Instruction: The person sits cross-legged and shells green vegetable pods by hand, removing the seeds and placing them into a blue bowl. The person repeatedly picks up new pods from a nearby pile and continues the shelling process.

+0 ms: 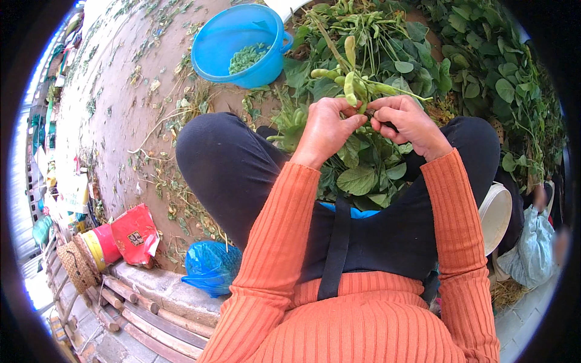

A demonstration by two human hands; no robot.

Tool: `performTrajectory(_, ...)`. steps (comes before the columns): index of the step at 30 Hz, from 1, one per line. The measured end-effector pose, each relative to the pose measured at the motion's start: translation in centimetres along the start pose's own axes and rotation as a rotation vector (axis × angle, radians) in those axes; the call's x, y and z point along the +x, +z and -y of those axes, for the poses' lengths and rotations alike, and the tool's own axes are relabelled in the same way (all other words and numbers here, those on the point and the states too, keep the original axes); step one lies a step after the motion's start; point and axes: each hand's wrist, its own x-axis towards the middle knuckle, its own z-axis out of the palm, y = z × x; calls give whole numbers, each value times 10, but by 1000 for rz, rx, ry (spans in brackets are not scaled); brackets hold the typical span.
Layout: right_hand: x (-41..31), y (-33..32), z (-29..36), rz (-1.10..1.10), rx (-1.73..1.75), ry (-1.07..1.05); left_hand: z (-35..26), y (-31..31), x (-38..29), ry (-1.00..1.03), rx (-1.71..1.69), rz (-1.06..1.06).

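Observation:
Both hands meet above my lap around a cut sprig of plump green soybean pods (349, 86). My left hand (329, 127) pinches the lower part of one pod between thumb and forefinger. Close beside it, my right hand (406, 120) has its fingertips at the sprig's base, with the fingers curled; the exact grip there is partly hidden. Ahead to the left stands a blue plastic basin (268, 75) with a handle, holding a small heap of shelled green beans (245, 58). Leafy soybean plants (358, 174) lie between my knees, and more pod-bearing stalks (372, 27) are piled beyond my hands.
Another heap of leafy plants (508, 86) spreads along the right. A white bucket (497, 220) stands by my right knee, near another person's foot (540, 197). At left are a blue plastic bag (213, 267), a red bag (136, 233) and wooden poles (165, 322). Leaf scraps litter the ground.

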Motion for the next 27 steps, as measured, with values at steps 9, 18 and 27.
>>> performTrajectory(9,1,-1,-1,20,-26,-9,-3,0,-2,42,87,-19)
performTrajectory(18,-1,3,-1,-3,-59,-30,3,3,-1,106,117,-76)
performTrajectory(27,12,14,-22,-132,-478,-296,5,12,-2,107,117,-182)
